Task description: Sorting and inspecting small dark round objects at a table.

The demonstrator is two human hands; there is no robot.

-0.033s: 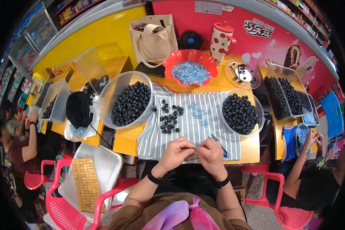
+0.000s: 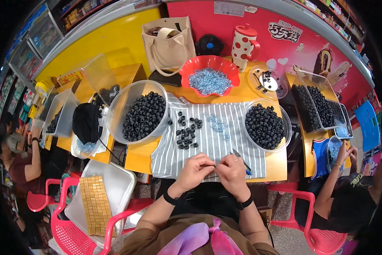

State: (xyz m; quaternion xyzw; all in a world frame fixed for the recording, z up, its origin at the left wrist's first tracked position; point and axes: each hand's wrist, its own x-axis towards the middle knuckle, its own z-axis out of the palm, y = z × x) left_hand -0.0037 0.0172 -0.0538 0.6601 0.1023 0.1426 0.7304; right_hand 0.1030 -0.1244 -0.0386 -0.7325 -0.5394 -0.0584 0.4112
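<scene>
A person's 2 bare hands, left hand (image 2: 195,169) and right hand (image 2: 232,175). Behind the left fingers, 1 black wristband (image 2: 170,198); behind the right fingers, 1 dark wristband (image 2: 245,203). Farther back from the fingers, a brown top (image 2: 157,239) with sleeves leaving the forearms uncovered. On its front, centred behind the fingers, a knotted scarf (image 2: 186,239) in mottled pink and lilac.

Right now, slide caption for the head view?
Left hand and right hand pinch something small at striped cloth, black beads beyond.
</scene>
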